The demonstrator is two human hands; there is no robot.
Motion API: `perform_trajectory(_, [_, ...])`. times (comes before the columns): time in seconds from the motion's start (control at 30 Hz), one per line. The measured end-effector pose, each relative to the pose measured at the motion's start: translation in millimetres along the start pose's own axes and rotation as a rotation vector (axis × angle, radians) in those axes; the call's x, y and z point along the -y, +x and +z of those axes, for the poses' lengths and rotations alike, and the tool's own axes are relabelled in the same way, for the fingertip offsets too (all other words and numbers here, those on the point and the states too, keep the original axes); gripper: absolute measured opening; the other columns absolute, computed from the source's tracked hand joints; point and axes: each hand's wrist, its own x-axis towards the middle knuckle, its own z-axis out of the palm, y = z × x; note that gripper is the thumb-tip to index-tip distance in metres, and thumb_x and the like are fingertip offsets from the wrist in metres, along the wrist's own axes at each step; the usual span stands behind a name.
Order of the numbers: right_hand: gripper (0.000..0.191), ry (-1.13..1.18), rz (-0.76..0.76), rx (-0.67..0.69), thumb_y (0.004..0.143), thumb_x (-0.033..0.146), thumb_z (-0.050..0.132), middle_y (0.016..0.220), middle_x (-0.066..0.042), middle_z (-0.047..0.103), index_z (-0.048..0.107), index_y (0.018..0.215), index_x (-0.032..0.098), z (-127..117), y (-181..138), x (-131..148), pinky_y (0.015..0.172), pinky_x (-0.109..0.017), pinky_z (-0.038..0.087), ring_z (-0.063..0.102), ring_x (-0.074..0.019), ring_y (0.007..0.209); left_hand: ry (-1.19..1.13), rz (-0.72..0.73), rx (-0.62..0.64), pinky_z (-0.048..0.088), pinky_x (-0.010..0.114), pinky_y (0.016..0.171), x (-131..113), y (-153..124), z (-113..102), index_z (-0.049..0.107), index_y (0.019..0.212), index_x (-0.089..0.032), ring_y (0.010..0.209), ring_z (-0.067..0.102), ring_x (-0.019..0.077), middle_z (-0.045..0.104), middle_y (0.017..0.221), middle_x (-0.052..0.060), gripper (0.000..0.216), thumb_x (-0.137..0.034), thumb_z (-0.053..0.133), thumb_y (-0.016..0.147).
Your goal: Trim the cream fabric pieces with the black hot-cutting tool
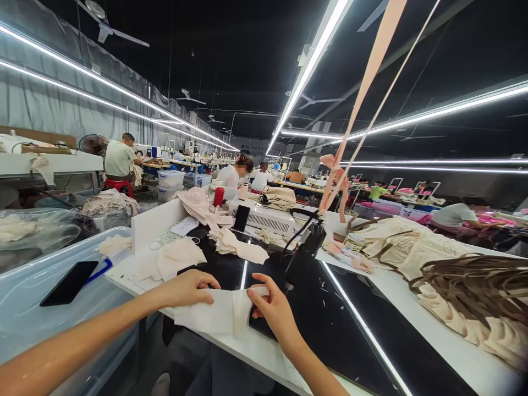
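A pale white fabric piece (206, 318) hangs over the front edge of the table between my hands. My left hand (190, 289) pinches its upper edge on the left. At its right end, my right hand (270, 308) has thumb and forefinger closed on the same fabric. A cream strip runs down the piece near my right fingers. Just beyond my hands lie cream fabric pieces (237, 246) and, to the left, a pile of pale pink cut pieces (175, 258). The dark sewing machine head (307, 247) stands beyond my right hand, with a peach strap (363, 82) rising above it.
A phone (70, 283) lies on a blue plastic bin (25, 319) at the left. Brown straps (466, 286) and beige garments (416, 236) are heaped on the right. A red thread spool (219, 196) and an upright phone (241, 218) stand behind. Co-workers sit farther back.
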Motion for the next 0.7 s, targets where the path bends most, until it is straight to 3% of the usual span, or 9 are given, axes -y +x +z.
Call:
perform_trajectory(0.13, [0.042,-0.164,-0.061,0.017,0.070,0.046,0.071,0.076,0.002,0.067,0.066,0.103,0.021,-5.4,26.3,-17.7,0.043,-0.029,0.057,0.066,-0.0181,0.057,0.169,-0.007,-0.055,0.043,0.025,0.063,15.8,23.8,-0.2,0.079,0.116,-0.021,0.075,0.066,0.0206,0.071,0.083,0.000,0.036,-0.030,0.069,0.083])
perform_trajectory(0.23, [0.034,-0.307,-0.113,0.040,0.078,0.040,0.062,0.077,0.001,0.068,0.067,0.105,0.021,-12.5,40.8,-28.2,0.044,-0.030,0.057,0.068,-0.0204,0.062,0.304,0.030,-0.104,0.052,0.031,0.081,20.3,39.2,2.1,0.078,0.117,-0.021,0.094,0.071,0.0257,0.078,0.104,0.005,0.031,-0.020,0.066,0.088])
perform_trajectory(0.37, [0.027,-0.505,-0.215,0.069,0.088,0.028,0.058,0.080,-0.001,0.073,0.069,0.111,0.022,-21.3,56.5,-36.8,0.066,-0.036,0.065,0.072,-0.0226,0.074,0.457,0.139,-0.156,0.048,0.049,0.108,13.1,53.0,17.3,0.075,0.118,-0.016,0.122,0.064,0.0330,0.073,0.126,0.014,0.028,-0.009,0.057,0.097])
perform_trajectory(0.47, [0.026,-0.648,-0.304,0.084,0.092,0.019,0.058,0.091,-0.004,0.078,0.071,0.115,0.022,-26.4,66.6,-41.8,0.086,-0.041,0.065,0.075,-0.0234,0.083,0.502,0.316,-0.094,0.049,0.045,0.112,7.3,55.5,38.4,0.074,0.119,-0.019,0.122,0.066,0.0276,0.075,0.124,0.010,0.024,-0.013,0.055,0.106])
perform_trajectory(0.57, [0.031,-0.793,-0.389,0.077,0.093,0.010,0.056,0.106,-0.010,0.079,0.072,0.116,0.022,-31.8,70.3,-45.7,0.088,-0.042,0.064,0.077,-0.0273,0.096,0.563,0.644,-0.110,0.055,0.040,0.109,9.5,52.4,57.6,0.072,0.121,-0.018,0.115,0.070,0.0247,0.076,0.120,0.009,0.019,-0.020,0.059,0.108])
perform_trajectory(0.63, [0.036,-0.879,-0.458,0.072,0.093,0.005,0.054,0.119,-0.014,0.078,0.073,0.118,0.022,-34.3,66.5,-45.8,0.091,-0.043,0.064,0.075,-0.0302,0.106,0.580,0.717,-0.131,0.056,0.038,0.109,13.5,49.5,64.4,0.072,0.121,-0.017,0.115,0.071,0.0242,0.076,0.121,0.010,0.017,-0.023,0.064,0.107])
perform_trajectory(0.7, [0.039,-0.940,-0.543,0.095,0.095,0.003,0.051,0.127,-0.016,0.076,0.072,0.121,0.021,-34.6,57.1,-42.7,0.096,-0.045,0.062,0.073,-0.0310,0.114,0.575,0.701,-0.119,0.055,0.038,0.111,16.6,47.3,66.2,0.072,0.123,-0.018,0.117,0.071,0.0240,0.076,0.125,0.010,0.019,-0.023,0.067,0.106])
